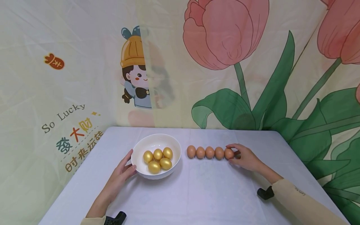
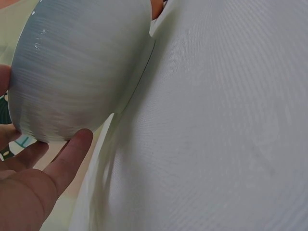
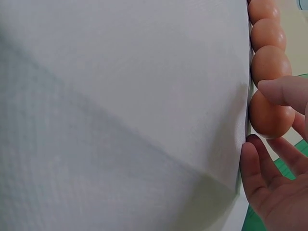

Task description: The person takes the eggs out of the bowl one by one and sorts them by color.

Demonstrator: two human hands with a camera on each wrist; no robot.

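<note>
On the left of the table stands a white bowl (image 1: 156,140) with several gold eggs (image 1: 154,167) inside. My left hand (image 1: 119,175) rests against its near left side, the thumb at the rim. In the left wrist view, extended fingertips (image 2: 82,142) touch the outer wall of the bowl (image 2: 82,57). To the right of the bowl, several brown eggs (image 1: 209,152) form a close row. With thumb and fingers, my right hand (image 1: 247,158) holds the rightmost brown egg (image 3: 270,115), beside its neighbour. The right wrist view shows the thumb on that egg's surface.
A white cloth (image 1: 213,193) covers the table. Behind it hangs a backdrop (image 1: 174,37) printed with tulips and a cartoon figure. Black wrist devices (image 1: 265,193) sit at both sleeves.
</note>
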